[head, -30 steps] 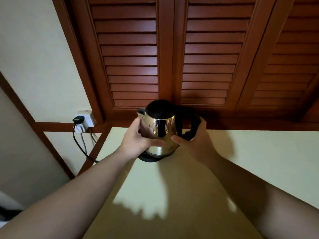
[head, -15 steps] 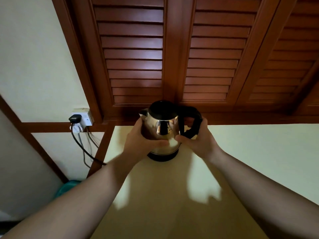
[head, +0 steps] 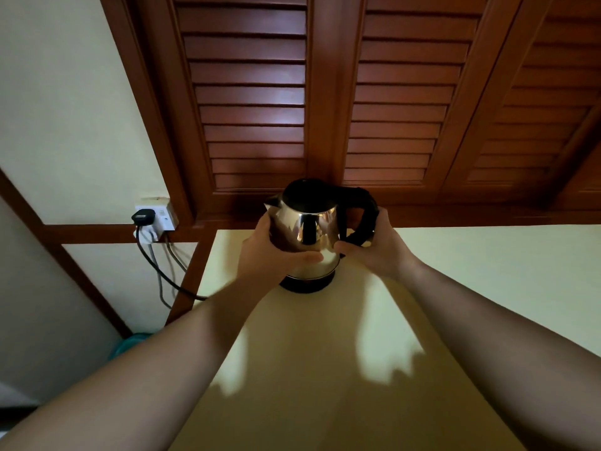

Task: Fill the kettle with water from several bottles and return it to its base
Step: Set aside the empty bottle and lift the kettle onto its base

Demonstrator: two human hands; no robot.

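Observation:
A shiny steel kettle (head: 307, 236) with a black lid and black handle stands upright on its black base (head: 307, 284) at the far end of a pale yellow table (head: 325, 369). My left hand (head: 270, 255) wraps around the kettle's left side, thumb across the front. My right hand (head: 374, 249) holds the black handle on the right, thumb touching the steel body. The lid is down. No bottles are in view.
Brown louvred wooden doors (head: 325, 109) rise right behind the kettle. A wall socket (head: 159, 216) with a black plug sits to the left, and its cable (head: 162, 275) hangs down past the table's left edge. A teal object (head: 130, 345) lies on the floor.
The kettle has come down onto its base and stands level. Both hands stay on it, and the view has shifted a little.

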